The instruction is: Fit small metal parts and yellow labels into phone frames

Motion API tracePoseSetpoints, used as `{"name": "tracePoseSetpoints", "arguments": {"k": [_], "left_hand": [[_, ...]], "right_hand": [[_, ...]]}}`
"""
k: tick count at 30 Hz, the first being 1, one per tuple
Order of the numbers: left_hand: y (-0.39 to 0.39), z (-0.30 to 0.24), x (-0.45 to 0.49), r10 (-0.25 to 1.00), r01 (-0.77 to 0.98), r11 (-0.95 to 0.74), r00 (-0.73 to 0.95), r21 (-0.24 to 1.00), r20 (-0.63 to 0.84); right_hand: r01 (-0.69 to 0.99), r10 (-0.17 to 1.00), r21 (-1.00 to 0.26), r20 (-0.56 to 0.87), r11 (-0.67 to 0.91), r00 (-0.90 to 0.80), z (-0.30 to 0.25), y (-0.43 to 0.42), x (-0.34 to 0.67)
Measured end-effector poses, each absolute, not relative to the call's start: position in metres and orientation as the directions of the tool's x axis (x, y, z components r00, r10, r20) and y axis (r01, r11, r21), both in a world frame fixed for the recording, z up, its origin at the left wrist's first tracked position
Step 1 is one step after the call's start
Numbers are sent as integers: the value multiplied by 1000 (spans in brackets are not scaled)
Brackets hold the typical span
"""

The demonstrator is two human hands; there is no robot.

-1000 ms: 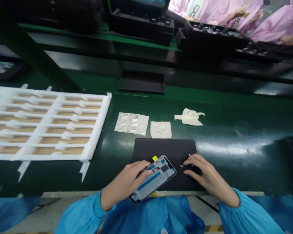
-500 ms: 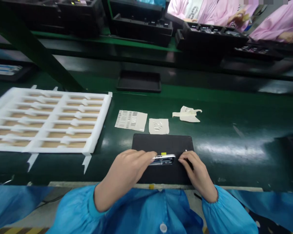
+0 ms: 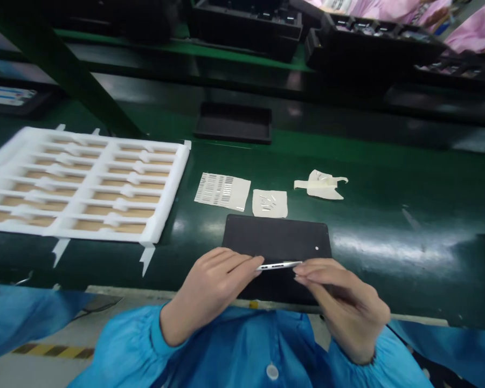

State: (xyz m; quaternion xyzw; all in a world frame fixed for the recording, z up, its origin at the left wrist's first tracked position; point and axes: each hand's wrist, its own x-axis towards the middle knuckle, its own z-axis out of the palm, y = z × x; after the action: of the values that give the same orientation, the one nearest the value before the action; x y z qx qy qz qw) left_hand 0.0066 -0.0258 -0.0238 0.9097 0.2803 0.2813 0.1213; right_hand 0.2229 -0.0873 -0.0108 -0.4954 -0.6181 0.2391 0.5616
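My left hand (image 3: 210, 288) and my right hand (image 3: 343, 302) grip a phone frame (image 3: 278, 265) by its two ends. The frame is turned edge-on toward me, so only its thin silver rim shows. It hangs just above a black mat (image 3: 277, 240) on the green bench. A tiny white part (image 3: 316, 248) lies on the mat near my right fingers. Both wrists wear blue sleeves.
A white foam tray (image 3: 84, 186) with slots lies at the left. Behind the mat are a striped label sheet (image 3: 222, 191), a small sheet with tiny parts (image 3: 270, 203) and crumpled backing paper (image 3: 321, 185). A black tray (image 3: 233, 123) and stacked black trays sit farther back.
The phone frame was tipped from face-up in my left hand to edge-on. My right hand left the mat and took hold of the frame's right end.
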Motion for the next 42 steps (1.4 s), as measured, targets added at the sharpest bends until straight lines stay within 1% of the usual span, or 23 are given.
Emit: {"name": "tracePoseSetpoints", "arguments": {"k": [2, 4, 7, 9, 13, 19, 24, 27, 29, 31, 33, 38, 40, 42], "left_hand": [[-26, -28, 6, 595, 427, -801, 647, 420, 477], [-27, -31, 6, 607, 419, -791, 625, 445, 491], [-29, -33, 7, 616, 403, -783, 608, 474, 501], [-30, -32, 7, 619, 394, -780, 601, 486, 506], [-31, -34, 6, 616, 384, -782, 593, 490, 518], [-32, -39, 4, 606, 386, -790, 613, 477, 507], [-33, -40, 4, 608, 396, -790, 610, 469, 509], [-34, -41, 4, 606, 399, -792, 610, 462, 511], [-34, -42, 4, 605, 400, -792, 611, 461, 510], [-34, -43, 4, 608, 402, -790, 613, 462, 505], [-33, -44, 4, 607, 401, -791, 614, 463, 505], [-32, -41, 4, 609, 396, -789, 608, 471, 509], [-32, -40, 3, 603, 388, -792, 622, 472, 500], [-32, -39, 3, 589, 380, -800, 642, 464, 490]], "right_hand": [[336, 874, -831, 483, 444, 39, -10, -81, 213], [363, 879, -814, 477, 452, -25, -12, -75, 207], [413, 918, -825, 386, 386, -87, -15, -70, 206], [419, 939, -842, 330, 341, -101, -16, -69, 206], [417, 945, -848, 292, 326, -146, -13, -67, 207], [446, 932, -820, 285, 358, -224, -8, -63, 209], [520, 915, -755, 287, 399, -284, -5, -66, 209], [553, 901, -712, 312, 433, -302, -8, -70, 207], [557, 883, -686, 354, 468, -307, -13, -73, 208], [567, 848, -631, 417, 529, -326, -20, -75, 211], [597, 800, -537, 463, 596, -382, -27, -77, 216], [654, 706, -291, 430, 698, -562, -37, -84, 228], [671, 680, -203, 436, 713, -590, -38, -87, 228], [692, 675, -153, 445, 705, -589, -37, -88, 225]]}}
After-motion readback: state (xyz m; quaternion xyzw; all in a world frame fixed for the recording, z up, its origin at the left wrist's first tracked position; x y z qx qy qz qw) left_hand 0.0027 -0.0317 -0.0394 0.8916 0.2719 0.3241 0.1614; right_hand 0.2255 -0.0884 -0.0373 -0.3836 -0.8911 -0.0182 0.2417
